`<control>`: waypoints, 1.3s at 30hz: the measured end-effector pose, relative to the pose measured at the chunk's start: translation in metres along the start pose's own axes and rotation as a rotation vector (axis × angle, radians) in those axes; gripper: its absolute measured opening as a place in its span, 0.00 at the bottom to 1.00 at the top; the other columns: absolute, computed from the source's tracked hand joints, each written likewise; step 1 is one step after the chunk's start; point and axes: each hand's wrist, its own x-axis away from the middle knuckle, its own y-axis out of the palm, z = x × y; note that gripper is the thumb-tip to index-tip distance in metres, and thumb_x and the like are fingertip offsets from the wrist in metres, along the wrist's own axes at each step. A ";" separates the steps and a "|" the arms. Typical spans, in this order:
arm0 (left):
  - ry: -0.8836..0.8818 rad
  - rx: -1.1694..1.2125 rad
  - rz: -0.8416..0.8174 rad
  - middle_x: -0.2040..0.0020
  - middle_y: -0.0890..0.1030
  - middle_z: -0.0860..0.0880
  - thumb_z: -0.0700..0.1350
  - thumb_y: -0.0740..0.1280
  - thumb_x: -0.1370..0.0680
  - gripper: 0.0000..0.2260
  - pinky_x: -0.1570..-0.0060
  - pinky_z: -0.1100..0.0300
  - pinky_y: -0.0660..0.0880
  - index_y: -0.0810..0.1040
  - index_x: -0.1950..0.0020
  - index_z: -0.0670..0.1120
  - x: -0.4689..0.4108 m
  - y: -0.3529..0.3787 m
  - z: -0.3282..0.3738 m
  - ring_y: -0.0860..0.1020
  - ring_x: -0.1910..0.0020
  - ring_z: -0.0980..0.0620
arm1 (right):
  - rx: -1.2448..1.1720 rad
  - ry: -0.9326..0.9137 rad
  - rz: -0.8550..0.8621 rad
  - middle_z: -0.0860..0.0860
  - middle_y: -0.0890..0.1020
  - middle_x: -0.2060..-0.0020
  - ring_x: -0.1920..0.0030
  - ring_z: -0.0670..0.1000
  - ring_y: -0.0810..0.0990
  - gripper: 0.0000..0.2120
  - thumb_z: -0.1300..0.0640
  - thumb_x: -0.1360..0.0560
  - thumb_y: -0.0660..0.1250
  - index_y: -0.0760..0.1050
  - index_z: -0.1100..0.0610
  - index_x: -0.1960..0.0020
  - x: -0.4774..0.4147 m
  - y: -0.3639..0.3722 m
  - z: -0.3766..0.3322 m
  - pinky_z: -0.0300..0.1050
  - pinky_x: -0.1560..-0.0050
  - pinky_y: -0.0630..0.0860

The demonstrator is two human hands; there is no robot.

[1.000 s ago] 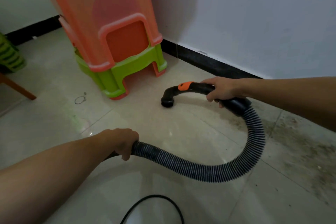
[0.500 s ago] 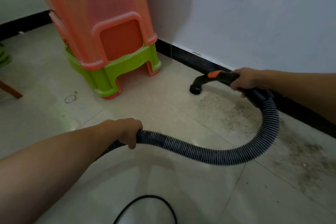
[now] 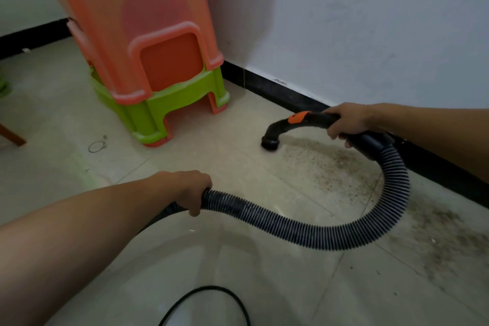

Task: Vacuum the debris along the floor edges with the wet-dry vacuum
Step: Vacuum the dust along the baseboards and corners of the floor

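Head view shows the right hand (image 3: 349,122) gripping the curved nozzle (image 3: 291,127) against debris (image 3: 325,167) beside the baseboard (image 3: 291,95), while the left hand (image 3: 193,190) clutches the hose (image 3: 304,233), apparently managing slack.

Dim, even light leaves the white wall (image 3: 370,34) bluish-grey, with a soft shadow spreading just right of the stacked stools (image 3: 148,47). The tiled floor (image 3: 264,286) shows a pale sheen near the bottom. Wide-angle distortion bows the edges, and detail is slightly soft throughout.
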 end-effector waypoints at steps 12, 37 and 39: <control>0.037 0.021 0.152 0.60 0.74 0.51 0.46 0.73 0.33 0.14 0.66 0.58 0.69 0.68 0.60 0.53 -0.006 -0.018 0.005 0.75 0.60 0.51 | 0.004 0.194 0.246 0.64 0.81 0.54 0.62 0.63 0.82 0.15 0.67 0.27 0.68 0.74 0.63 0.41 0.001 -0.027 0.039 0.58 0.62 0.83; 0.111 -0.047 0.103 0.56 0.76 0.49 0.45 0.74 0.34 0.14 0.63 0.56 0.72 0.72 0.54 0.51 -0.017 -0.018 0.030 0.77 0.56 0.49 | 0.010 0.146 -0.121 0.59 0.76 0.69 0.76 0.54 0.76 0.12 0.69 0.27 0.67 0.76 0.58 0.45 0.012 -0.028 0.016 0.42 0.73 0.76; 0.087 -0.066 0.110 0.56 0.76 0.48 0.45 0.74 0.33 0.14 0.62 0.56 0.73 0.71 0.54 0.51 -0.018 -0.018 0.026 0.77 0.56 0.48 | 0.026 0.137 0.069 0.62 0.79 0.62 0.71 0.58 0.80 0.14 0.68 0.26 0.67 0.74 0.59 0.43 0.000 -0.025 0.018 0.48 0.70 0.80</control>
